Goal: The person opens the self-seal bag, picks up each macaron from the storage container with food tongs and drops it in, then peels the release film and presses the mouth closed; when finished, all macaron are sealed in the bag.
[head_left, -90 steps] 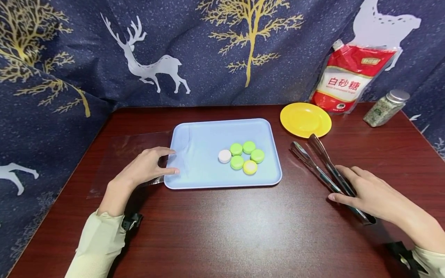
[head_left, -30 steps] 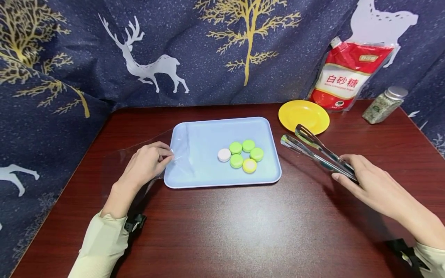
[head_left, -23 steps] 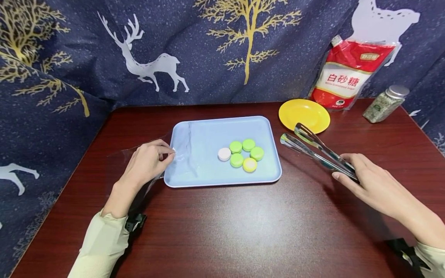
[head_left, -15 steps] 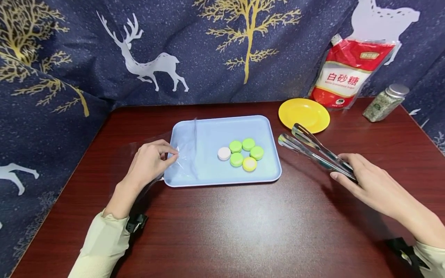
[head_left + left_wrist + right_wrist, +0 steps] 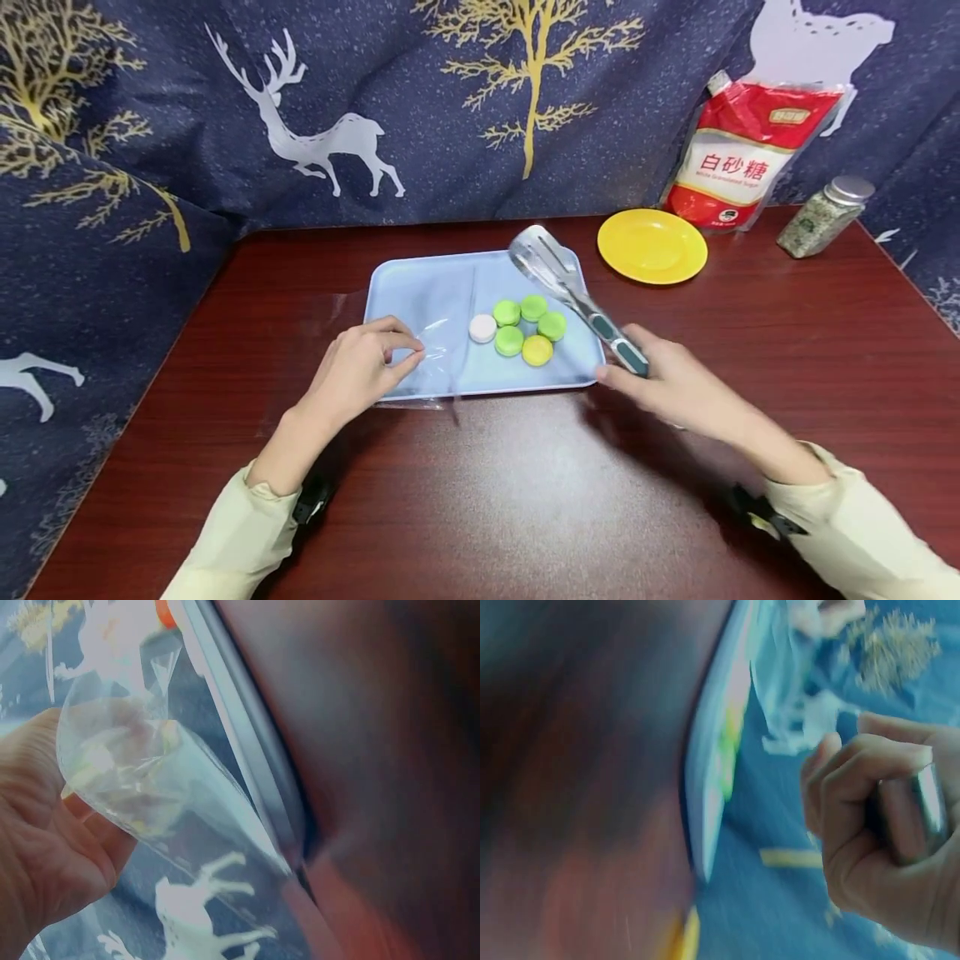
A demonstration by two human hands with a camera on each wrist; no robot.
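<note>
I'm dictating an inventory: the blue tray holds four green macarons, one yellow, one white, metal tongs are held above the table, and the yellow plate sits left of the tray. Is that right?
Not quite: the head view shows the yellow plate to the right of the blue tray, not the left. The metal tongs and macarons are as you said.

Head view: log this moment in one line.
left hand pinches clear plastic over blue tray | right hand grips tongs above tray | six macarons on tray | yellow plate right of tray
</note>
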